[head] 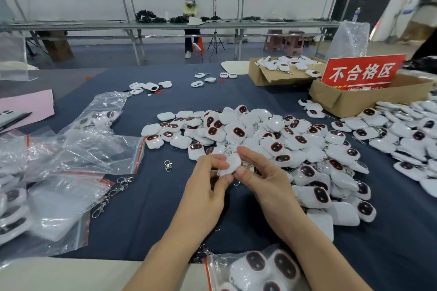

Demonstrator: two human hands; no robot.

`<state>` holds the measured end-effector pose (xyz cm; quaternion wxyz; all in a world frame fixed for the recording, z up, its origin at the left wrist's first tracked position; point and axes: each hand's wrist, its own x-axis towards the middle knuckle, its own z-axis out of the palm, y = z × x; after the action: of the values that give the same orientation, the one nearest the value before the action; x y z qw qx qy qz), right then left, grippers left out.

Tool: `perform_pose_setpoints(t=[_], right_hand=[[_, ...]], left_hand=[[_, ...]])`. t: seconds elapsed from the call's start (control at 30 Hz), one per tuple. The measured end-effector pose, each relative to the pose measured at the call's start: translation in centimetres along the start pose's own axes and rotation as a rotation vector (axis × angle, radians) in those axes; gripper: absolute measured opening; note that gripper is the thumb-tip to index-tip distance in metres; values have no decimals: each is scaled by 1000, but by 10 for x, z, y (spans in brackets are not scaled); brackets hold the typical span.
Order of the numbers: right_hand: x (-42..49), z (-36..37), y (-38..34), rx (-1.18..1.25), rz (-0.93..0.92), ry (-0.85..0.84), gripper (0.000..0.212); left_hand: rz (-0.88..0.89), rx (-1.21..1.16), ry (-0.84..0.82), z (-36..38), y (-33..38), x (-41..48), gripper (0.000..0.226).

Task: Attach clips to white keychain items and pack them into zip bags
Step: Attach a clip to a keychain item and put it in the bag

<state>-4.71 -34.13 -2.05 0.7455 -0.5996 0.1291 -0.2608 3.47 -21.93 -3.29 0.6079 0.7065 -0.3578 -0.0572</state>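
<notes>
The left hand (208, 186) and the right hand (262, 177) meet above the middle of the dark blue cloth (153, 220) and both hold one white keychain item (230, 164) between them. The left hand pinches its lower left edge with curled fingers and thumb. The right hand grips its right side, with the thumb under it and the index finger over the top. A small piece of metal shows just beside the right thumb, but it is too small to tell if it is a clip.

Just behind and to the right of the hands lies a big pile of keychain items (272, 139), white with dark oval faces, many with metal rings. A second pile (406, 134) lies further right, at the edge of the view. A single loose clip (168, 165) lies on the cloth to the left of the hands, and a row of clips (113, 192) lies nearer the zip bags (82, 156), which are spread flat on the left side with red strips at their openings. Some bags there contain items already. At the lower edge, between the forearms, a filled bag (257, 269) shows several items inside.

Further back on the right stands a cardboard box (369, 99) with a red sign (361, 72), and beside it a second box (272, 75) with more items. A pink sheet (28, 106) lies far left. In the background a person (190, 9) sits at a long bench
</notes>
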Motion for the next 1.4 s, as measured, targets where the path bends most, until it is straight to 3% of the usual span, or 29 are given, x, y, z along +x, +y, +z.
perform_pose_setpoints(t=[0.3,0.57,0.9,1.1,1.4], right_hand=[[-4,5,-5,-147,-94,-4,46],[-3,5,-3,-192,-184,67,27],[0,0,1,-183,-130,65,32],[0,0,2,-222,-111,-4,14],[1,1,4,-324,-125,-23,20]], left_hand=[[-13,-36,-61,-4,2,-1,35],[-3,-57,-49,-5,9,-2,25],[-45,-144,-35,-8,9,0,23],[-76,-247,-55,-10,11,-1,17],[-120,-178,-49,-11,5,2,24]])
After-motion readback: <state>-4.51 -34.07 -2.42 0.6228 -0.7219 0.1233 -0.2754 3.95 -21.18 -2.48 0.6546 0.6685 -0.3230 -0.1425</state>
